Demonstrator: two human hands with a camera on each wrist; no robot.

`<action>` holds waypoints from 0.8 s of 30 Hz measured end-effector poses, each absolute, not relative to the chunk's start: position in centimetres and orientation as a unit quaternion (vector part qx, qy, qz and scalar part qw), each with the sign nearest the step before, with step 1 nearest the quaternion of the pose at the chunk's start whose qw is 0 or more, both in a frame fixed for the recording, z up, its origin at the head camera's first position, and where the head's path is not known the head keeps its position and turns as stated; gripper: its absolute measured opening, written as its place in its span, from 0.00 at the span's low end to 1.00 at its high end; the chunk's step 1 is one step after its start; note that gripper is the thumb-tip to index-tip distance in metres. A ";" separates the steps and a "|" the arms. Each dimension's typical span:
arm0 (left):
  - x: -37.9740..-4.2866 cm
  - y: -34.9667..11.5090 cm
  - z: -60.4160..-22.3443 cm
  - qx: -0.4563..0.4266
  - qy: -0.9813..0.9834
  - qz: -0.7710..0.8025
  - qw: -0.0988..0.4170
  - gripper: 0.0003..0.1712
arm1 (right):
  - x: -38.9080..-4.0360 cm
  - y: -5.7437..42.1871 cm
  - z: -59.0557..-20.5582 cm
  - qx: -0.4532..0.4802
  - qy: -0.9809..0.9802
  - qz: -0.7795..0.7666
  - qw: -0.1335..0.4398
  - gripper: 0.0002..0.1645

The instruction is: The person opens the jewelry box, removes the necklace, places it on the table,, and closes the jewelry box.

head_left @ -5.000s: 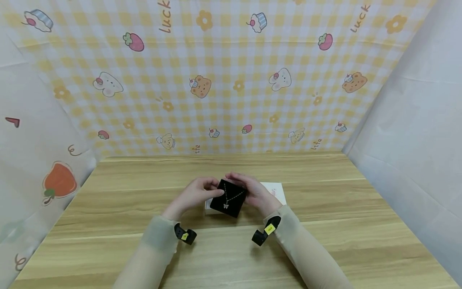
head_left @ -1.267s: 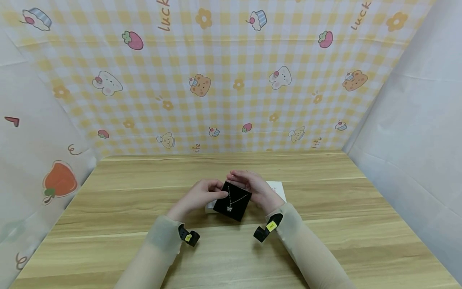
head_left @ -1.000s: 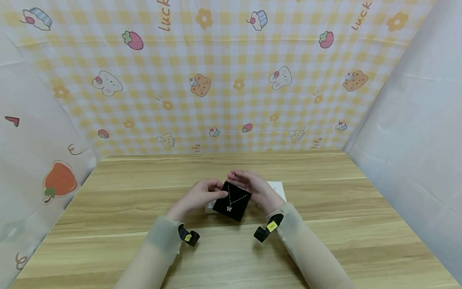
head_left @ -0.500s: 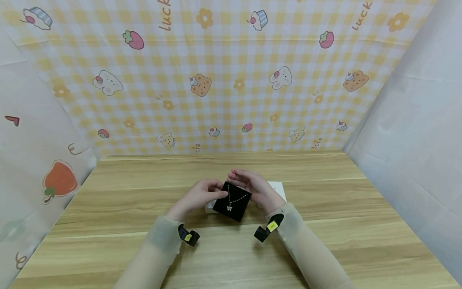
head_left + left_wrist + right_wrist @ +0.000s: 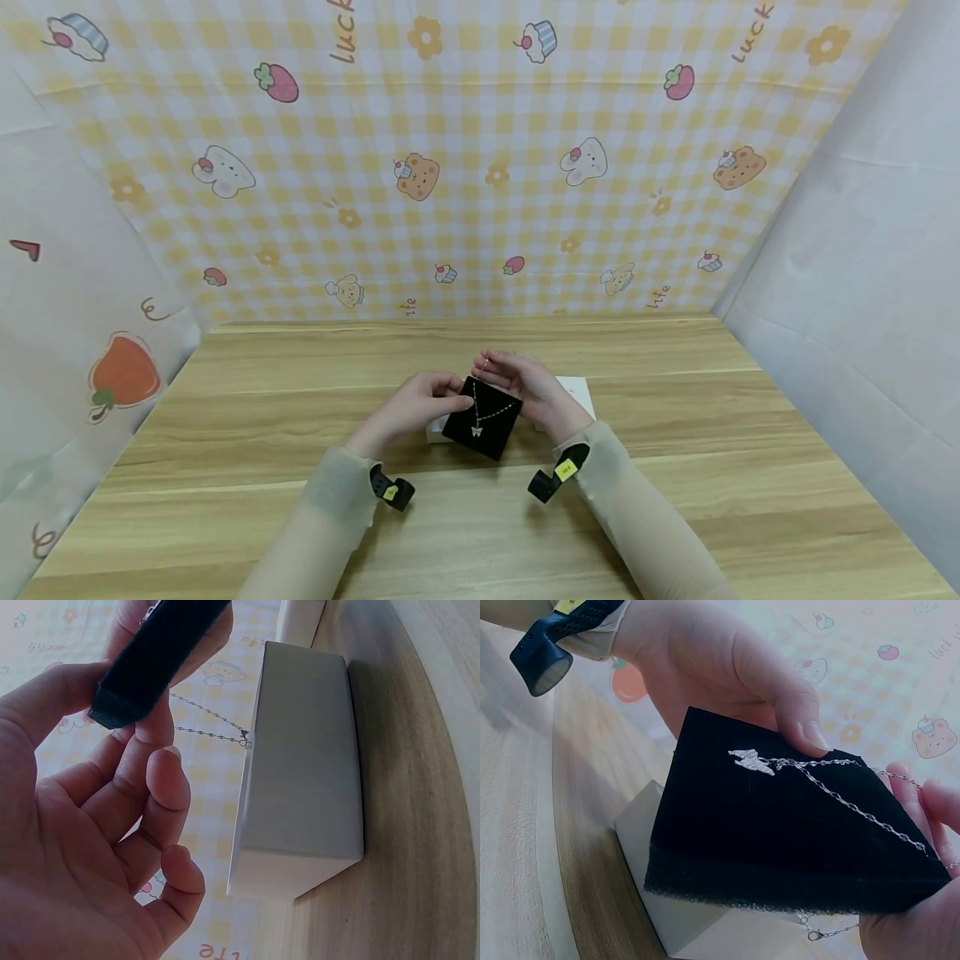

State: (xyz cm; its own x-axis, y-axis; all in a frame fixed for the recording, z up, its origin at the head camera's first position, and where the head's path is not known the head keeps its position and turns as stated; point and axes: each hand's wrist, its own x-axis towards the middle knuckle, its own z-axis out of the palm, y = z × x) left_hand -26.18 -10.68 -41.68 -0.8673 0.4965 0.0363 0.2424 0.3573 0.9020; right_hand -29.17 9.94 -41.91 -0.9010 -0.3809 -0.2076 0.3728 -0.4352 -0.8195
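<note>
My left hand (image 5: 420,404) pinches the left corner of a black square foam pad (image 5: 705,817), tilted above the table. Across its face lies a silver necklace (image 5: 840,799) in a V, with a butterfly pendant (image 5: 751,762) at the point. My right hand (image 5: 534,396) is at the pad's far right side, its fingertips pinching a strand that runs over the far edge. Behind the pad, in the left wrist view, the chain's clasp (image 5: 244,736) hangs down in front of a white box (image 5: 307,750). The pad partly hides that box in the head view.
A second white box piece (image 5: 577,392), with a small pink print, lies partly behind my right hand. Wood-grain table (image 5: 480,533) surrounds the hands. A yellow checked cloth (image 5: 465,233) hangs at the back, with white cloth (image 5: 862,250) on the right side.
Since five seconds ago, pad and hands have shifted slightly right and nearer. A strand now shows between the far corner and my right fingertips. In the last second, those fingertips have risen slightly.
</note>
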 end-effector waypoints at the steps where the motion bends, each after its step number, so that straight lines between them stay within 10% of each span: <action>1: -26.2 -10.7 -41.7 0.226 0.815 0.520 0.123 0.11 | -29.2 9.9 -41.9 -0.003 0.482 -0.847 0.223 0.14; 24: -26.1 -10.6 -41.8 0.232 0.807 0.528 0.128 0.11 | -29.2 10.0 -41.8 -0.015 0.468 -0.853 0.230 0.19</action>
State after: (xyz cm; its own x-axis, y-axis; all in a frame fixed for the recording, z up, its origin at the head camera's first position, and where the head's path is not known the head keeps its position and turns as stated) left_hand -26.14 -10.59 -41.80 -0.8598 0.5092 0.0378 0.2381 0.3344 0.9118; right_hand -29.19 10.02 -41.83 -0.8940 -0.4060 -0.1898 0.3785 -0.4571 -0.8049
